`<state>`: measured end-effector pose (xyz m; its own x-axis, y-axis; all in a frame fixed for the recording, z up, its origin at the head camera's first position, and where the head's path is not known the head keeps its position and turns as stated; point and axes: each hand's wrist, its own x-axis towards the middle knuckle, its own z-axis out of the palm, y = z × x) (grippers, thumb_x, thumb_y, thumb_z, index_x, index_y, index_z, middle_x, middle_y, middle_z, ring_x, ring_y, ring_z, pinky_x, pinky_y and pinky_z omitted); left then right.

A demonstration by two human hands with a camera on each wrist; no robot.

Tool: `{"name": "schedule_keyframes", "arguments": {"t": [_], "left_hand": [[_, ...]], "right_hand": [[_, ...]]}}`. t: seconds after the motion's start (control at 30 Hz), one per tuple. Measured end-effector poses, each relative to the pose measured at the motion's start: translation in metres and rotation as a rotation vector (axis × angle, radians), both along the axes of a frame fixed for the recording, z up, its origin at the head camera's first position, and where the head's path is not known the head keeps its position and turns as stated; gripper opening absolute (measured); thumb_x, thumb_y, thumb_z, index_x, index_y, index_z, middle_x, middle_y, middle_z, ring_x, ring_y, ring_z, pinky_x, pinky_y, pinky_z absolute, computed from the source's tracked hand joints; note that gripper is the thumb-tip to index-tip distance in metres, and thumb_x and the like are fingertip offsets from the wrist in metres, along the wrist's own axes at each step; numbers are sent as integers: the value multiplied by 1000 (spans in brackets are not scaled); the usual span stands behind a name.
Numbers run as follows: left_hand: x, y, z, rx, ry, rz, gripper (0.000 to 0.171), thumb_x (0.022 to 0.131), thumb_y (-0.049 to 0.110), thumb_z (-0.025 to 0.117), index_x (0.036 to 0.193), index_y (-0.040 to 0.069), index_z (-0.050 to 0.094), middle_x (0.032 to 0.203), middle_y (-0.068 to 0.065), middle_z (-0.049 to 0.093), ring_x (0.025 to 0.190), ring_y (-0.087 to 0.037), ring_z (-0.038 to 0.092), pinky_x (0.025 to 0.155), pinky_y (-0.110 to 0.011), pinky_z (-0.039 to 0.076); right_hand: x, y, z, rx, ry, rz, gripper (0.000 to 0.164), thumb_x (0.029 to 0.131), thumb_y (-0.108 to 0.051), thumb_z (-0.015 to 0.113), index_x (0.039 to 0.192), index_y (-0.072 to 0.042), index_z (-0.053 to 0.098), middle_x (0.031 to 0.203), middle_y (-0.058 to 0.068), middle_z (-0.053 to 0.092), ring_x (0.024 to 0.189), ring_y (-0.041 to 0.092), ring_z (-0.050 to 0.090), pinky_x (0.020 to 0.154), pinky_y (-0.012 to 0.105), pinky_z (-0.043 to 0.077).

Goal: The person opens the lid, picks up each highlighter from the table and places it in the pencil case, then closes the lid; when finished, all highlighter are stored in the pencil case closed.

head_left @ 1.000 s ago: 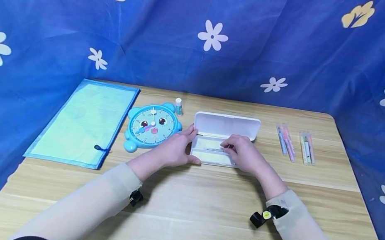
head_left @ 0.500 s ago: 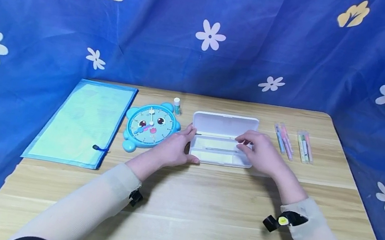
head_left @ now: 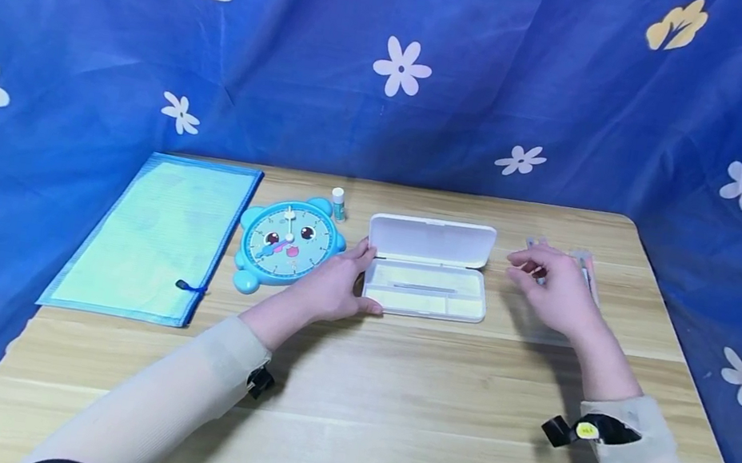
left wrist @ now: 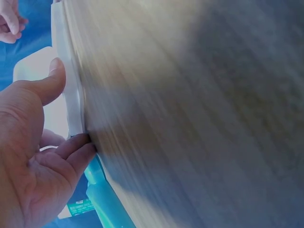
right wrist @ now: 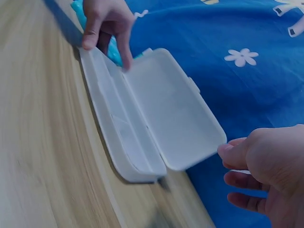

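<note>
Hovering between an open white plastic pencil case (head_left: 418, 302) and two clear packs of coloured pens, the right hand (head_left: 556, 292) has its fingers loosely bent, thumb and forefinger close to one another, with nothing visible in its grasp. Its fingertips point leftward, toward the right end of the case, and the head view shows a gap there; the right wrist view sets the thumb over the corner of the raised lid (right wrist: 171, 109), but that looks like overlap rather than contact.

One pen pack (head_left: 538, 243) lies mostly hidden under and behind that hand; the other (head_left: 591, 276), with pink showing, sits just to its right, running front to back at a slight slant. The case lies crosswise instead, its long axis left to right, the lid tilted up along the far edge. So the right hand is by far the nearer to the pens.

The left hand (head_left: 336, 284) grips the left end of the case, thumb at the near corner and fingers bent around the far side, close beside a blue round toy clock with a cartoon face (head_left: 289, 243).
</note>
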<state>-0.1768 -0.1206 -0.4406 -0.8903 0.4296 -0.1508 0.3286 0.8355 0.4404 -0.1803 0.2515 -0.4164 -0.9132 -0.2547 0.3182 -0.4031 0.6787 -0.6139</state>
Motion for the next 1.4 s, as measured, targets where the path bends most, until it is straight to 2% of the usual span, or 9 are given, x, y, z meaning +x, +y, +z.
{"name": "schedule_keyframes", "arguments": {"t": [0.23, 0.33, 0.5, 0.67, 0.83, 0.97, 1.1, 1.23, 1.4], "left_hand": [[-1, 0, 0, -7, -12, 10, 116, 84, 57, 86, 165, -1, 26, 171, -24, 22, 153, -44, 30, 124, -49, 30], [-2, 0, 0, -9, -20, 12, 116, 84, 57, 86, 165, 0, 27, 171, -23, 23, 154, -43, 30, 125, -48, 29], [-1, 0, 0, 1, -37, 27, 117, 83, 57, 87, 165, 0, 27, 171, -23, 23, 154, -43, 29, 125, -49, 28], [-2, -1, -1, 8, -44, 34, 117, 82, 56, 88, 166, 0, 27, 171, -22, 22, 154, -43, 28, 125, -48, 28], [-2, 0, 1, 9, -50, 33, 117, 83, 56, 88, 166, 1, 26, 171, -22, 22, 155, -43, 27, 126, -48, 27], [-2, 1, 1, 8, -45, 27, 118, 83, 56, 88, 166, 1, 25, 171, -22, 21, 155, -42, 27, 126, -48, 26], [-2, 1, 1, 14, -36, 24, 118, 82, 55, 88, 166, 1, 25, 171, -23, 22, 155, -43, 27, 126, -49, 26], [-2, 1, 1, 21, -38, 32, 120, 81, 55, 89, 166, 1, 24, 171, -23, 21, 155, -44, 27, 126, -50, 25], [-2, 2, 0, 21, -58, 39, 120, 83, 55, 88, 167, 2, 21, 172, -21, 17, 155, -42, 26, 126, -48, 24]], "right_hand": [[-4, 21, -7, -41, -37, -119, 13, 96, 1, 75, 107, 7, 78, 104, 22, 75, 81, 32, 69, 68, 15, 48], [-6, 29, -13, -37, -68, -181, 16, 96, 0, 74, 110, 8, 76, 105, 25, 74, 85, 36, 70, 68, 12, 45], [-10, 35, -27, 34, -97, -249, 18, 95, -1, 73, 108, 10, 76, 95, 23, 74, 85, 35, 70, 71, 30, 52], [-14, 34, -39, 98, -151, -275, 23, 93, -5, 77, 108, 13, 74, 92, 22, 74, 84, 37, 70, 87, 55, 52], [-18, 31, -42, 157, -175, -286, 25, 93, -8, 78, 106, 13, 73, 91, 23, 74, 88, 40, 70, 103, 61, 45], [-20, 28, -42, 239, -187, -287, 22, 93, -12, 78, 99, 8, 75, 86, 18, 75, 91, 43, 71, 122, 59, 25], [-22, 25, -40, 246, -226, -283, 22, 94, -12, 77, 102, 9, 76, 85, 16, 75, 92, 43, 71, 119, 59, 31], [-22, 24, -40, 225, -241, -273, 23, 95, -8, 75, 106, 11, 75, 87, 17, 74, 93, 43, 69, 101, 62, 46], [-21, 23, -40, 181, -260, -283, 25, 96, -8, 72, 111, 12, 74, 91, 17, 74, 96, 43, 68, 100, 61, 46]]}}
